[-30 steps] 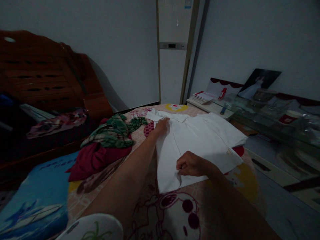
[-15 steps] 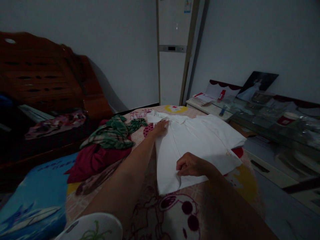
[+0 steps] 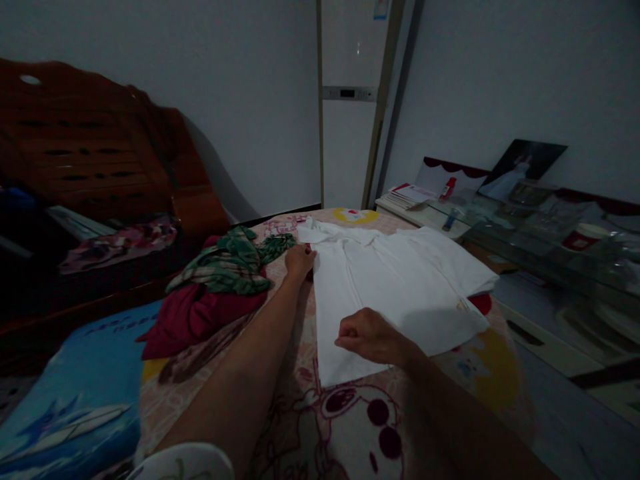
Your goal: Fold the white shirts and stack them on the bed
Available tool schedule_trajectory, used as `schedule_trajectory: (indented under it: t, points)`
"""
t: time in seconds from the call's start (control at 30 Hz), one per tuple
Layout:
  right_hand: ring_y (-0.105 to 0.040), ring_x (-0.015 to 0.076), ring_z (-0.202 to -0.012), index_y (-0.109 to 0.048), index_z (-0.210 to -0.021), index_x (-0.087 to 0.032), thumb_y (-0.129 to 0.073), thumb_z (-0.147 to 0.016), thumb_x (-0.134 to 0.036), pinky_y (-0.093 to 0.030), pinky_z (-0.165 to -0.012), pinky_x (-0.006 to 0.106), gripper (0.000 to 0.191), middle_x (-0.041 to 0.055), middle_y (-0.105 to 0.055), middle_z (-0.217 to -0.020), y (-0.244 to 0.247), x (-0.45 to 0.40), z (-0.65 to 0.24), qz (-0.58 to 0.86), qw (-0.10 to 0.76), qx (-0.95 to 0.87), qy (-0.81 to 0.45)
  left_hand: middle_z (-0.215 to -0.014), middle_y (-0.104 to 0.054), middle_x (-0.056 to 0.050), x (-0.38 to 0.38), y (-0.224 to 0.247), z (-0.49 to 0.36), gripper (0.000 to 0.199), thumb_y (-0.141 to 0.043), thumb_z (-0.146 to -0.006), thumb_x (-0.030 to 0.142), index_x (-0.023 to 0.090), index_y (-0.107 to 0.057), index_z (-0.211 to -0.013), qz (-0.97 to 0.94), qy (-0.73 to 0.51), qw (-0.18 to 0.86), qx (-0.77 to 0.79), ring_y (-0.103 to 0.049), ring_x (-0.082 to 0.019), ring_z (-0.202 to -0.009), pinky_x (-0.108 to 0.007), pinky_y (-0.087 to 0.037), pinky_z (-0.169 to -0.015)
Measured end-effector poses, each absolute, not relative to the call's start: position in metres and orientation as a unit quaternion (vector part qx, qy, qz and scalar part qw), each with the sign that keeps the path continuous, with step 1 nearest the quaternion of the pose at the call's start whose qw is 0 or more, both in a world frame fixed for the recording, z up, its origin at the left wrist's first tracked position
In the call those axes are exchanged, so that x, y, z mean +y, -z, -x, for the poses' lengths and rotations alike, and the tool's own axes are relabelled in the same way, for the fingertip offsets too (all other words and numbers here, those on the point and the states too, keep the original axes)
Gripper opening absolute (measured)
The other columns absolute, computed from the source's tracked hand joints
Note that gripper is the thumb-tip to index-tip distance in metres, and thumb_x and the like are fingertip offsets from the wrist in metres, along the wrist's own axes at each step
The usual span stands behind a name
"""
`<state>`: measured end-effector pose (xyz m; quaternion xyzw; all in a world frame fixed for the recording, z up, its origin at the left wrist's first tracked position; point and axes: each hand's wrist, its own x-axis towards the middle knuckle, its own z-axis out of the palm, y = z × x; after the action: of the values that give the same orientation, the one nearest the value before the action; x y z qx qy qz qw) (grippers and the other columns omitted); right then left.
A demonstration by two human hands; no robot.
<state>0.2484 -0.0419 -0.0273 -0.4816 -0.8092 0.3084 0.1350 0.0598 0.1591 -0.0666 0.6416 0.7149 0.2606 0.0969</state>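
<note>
Left hand (image 3: 300, 261) has moved to the white shirt's (image 3: 395, 283) side edge, its fingers and the right hand's (image 3: 373, 337) curled, grip unclear.

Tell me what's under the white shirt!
A patterned tablecloth peeks out around the white shirt. The part straight beneath is covered, so I can't see whether anything else is there.

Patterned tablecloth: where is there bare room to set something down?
Bare tablecloth lies on the near side of the white garment, between the left forearm and right forearm, plus a thin strip beyond the garment. Crowded: left, where green plaid fabric and maroon fabric lie, and around the left hand.
</note>
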Motion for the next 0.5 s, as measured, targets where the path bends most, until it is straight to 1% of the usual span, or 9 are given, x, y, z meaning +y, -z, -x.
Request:
schedule_trajectory:
  t: [0.1,0.17,0.27,0.33,0.4,0.5]
  points:
    - [-0.06,0.0153,-0.067,-0.068,-0.076,-0.015,-0.063,-0.087,-0.043,-0.035,-0.06,0.026,0.031,0.0057,-0.068,-0.072,0.036,-0.057,-0.224,0.474,0.08,-0.856,-0.192,-0.102,-0.071,-0.017,0.159,0.065,-0.068,0.033,-0.06,-0.084,0.038,0.012,-0.072,-0.1,-0.628,-0.252,0.098,0.73,-0.065,-0.029,-0.099,-0.034,-0.046,-0.082]
    - [-0.063,0.0194,-0.078,-0.067,-0.082,-0.014,-0.058,-0.09,-0.046,-0.038,-0.066,0.028,0.034,0.0092,-0.07,-0.08,0.041,-0.066,-0.215,0.465,0.061,-0.873,-0.133,-0.105,-0.071,-0.015,0.16,0.064,-0.072,0.033,-0.061,-0.083,0.039,0.014,-0.071,-0.102,-0.614,-0.244,0.092,0.745,-0.065,-0.028,-0.101,-0.032,-0.047,-0.082]
    - [-0.065,0.0205,-0.084,-0.065,-0.09,-0.014,-0.053,-0.095,-0.038,-0.038,-0.071,0.03,0.027,0.0096,-0.07,-0.086,0.043,-0.074,-0.209,0.468,0.044,-0.876,-0.107,-0.106,-0.072,-0.012,0.16,0.063,-0.074,0.029,-0.06,-0.083,0.036,0.018,-0.071,-0.103,-0.59,-0.231,0.091,0.768,-0.065,-0.025,-0.102,-0.03,-0.048,-0.08]
    - [-0.065,0.0205,-0.086,-0.064,-0.091,-0.013,-0.05,-0.096,-0.037,-0.038,-0.072,0.03,0.028,0.0089,-0.07,-0.088,0.042,-0.076,-0.208,0.468,0.04,-0.876,-0.108,-0.105,-0.072,-0.01,0.161,0.063,-0.075,0.028,-0.059,-0.083,0.036,0.021,-0.071,-0.102,-0.581,-0.231,0.099,0.774,-0.066,-0.025,-0.101,-0.03,-0.049,-0.078]
    - [-0.065,0.0209,-0.088,-0.064,-0.091,-0.013,-0.049,-0.096,-0.039,-0.038,-0.072,0.03,0.03,0.0089,-0.07,-0.089,0.04,-0.076,-0.207,0.464,0.045,-0.878,-0.105,-0.104,-0.072,-0.01,0.161,0.063,-0.075,0.028,-0.058,-0.083,0.038,0.021,-0.072,-0.101,-0.576,-0.233,0.105,0.776,-0.066,-0.026,-0.101,-0.031,-0.049,-0.078]
    - [-0.065,0.0203,-0.083,-0.064,-0.089,-0.014,-0.048,-0.096,-0.033,-0.036,-0.068,0.03,0.026,0.0091,-0.071,-0.086,0.039,-0.075,-0.204,0.463,0.036,-0.88,-0.102,-0.105,-0.072,-0.011,0.161,0.062,-0.075,0.028,-0.059,-0.083,0.037,0.02,-0.072,-0.101,-0.575,-0.237,0.106,0.776,-0.066,-0.026,-0.102,-0.031,-0.049,-0.079]
